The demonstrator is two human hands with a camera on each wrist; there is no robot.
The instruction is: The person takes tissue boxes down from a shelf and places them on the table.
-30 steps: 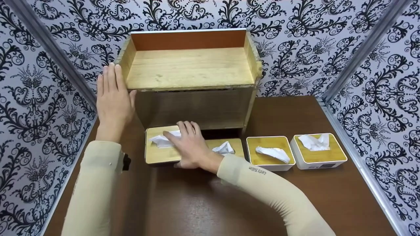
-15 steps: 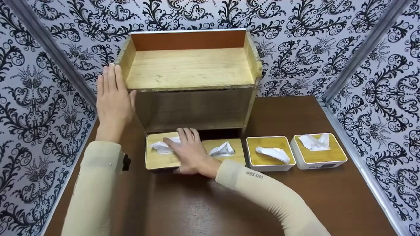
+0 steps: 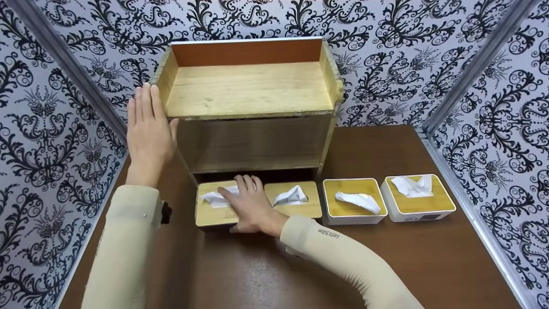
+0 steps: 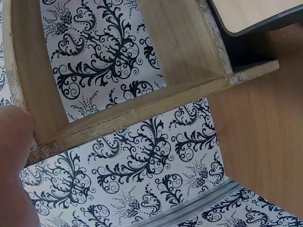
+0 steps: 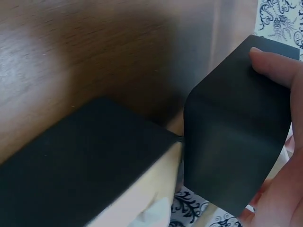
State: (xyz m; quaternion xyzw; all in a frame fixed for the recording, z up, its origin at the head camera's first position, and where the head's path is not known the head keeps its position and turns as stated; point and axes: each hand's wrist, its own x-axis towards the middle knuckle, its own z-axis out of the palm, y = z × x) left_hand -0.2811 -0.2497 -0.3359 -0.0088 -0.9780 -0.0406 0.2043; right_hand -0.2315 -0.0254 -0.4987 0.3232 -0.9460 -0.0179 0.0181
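My right hand [image 3: 251,208] grips a dark tissue box [image 3: 210,216] with a pale wooden lid and a white tissue poking out, thumb on one side and fingers on the other. In the right wrist view the box's black side [image 5: 232,127] fills the space beside the thumb. Close against its right stands a second dark tissue box [image 3: 306,210], wooden-lidded too. Both are in front of the bottom opening of a wooden shelf unit [image 3: 248,90]. My left hand [image 3: 150,133] rests with straight fingers against the unit's upper left side.
Two white tissue boxes with wooden lids, a nearer one [image 3: 356,219] and a farther one [image 3: 416,214], stand to the right on the brown table [image 3: 266,274]. Patterned walls [image 3: 493,107] with metal edge strips enclose the table at the back and sides.
My right hand has drawn the dark tissue box toward me and slightly right, down in line with its dark neighbour. The left hand has stayed on the shelf unit.
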